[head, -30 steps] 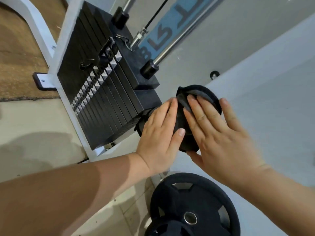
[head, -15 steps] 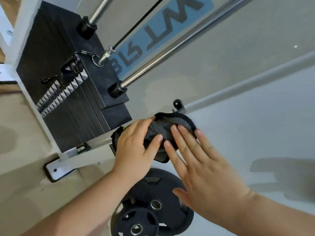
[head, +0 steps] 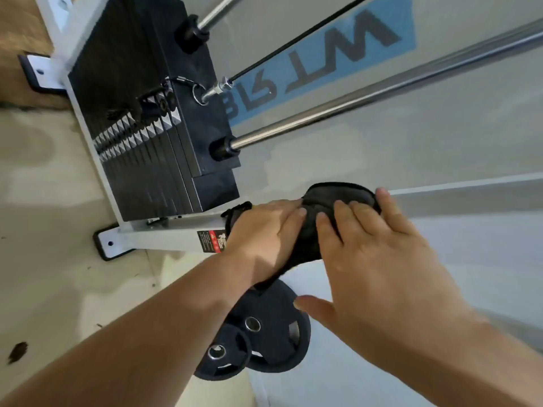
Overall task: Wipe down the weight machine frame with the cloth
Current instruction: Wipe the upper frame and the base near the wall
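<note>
Left hand [head: 264, 230] and right hand [head: 382, 259] flat, fingers straight, on the cloth [head: 338, 195]; I'd use even pressure along the frame [head: 164, 236].

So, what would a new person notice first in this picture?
A left hand and a right hand press a dark padded cloth on the white metal machine frame, at centre. The black weight stack stands upper left; black round weight discs lie below the hands.

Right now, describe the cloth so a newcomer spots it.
Start at the black weight stack in the white frame. Right of its near corner, the left hand and right hand press a dark cloth. Unlike the rigid weight plates below, it is soft and crumpled.
</note>
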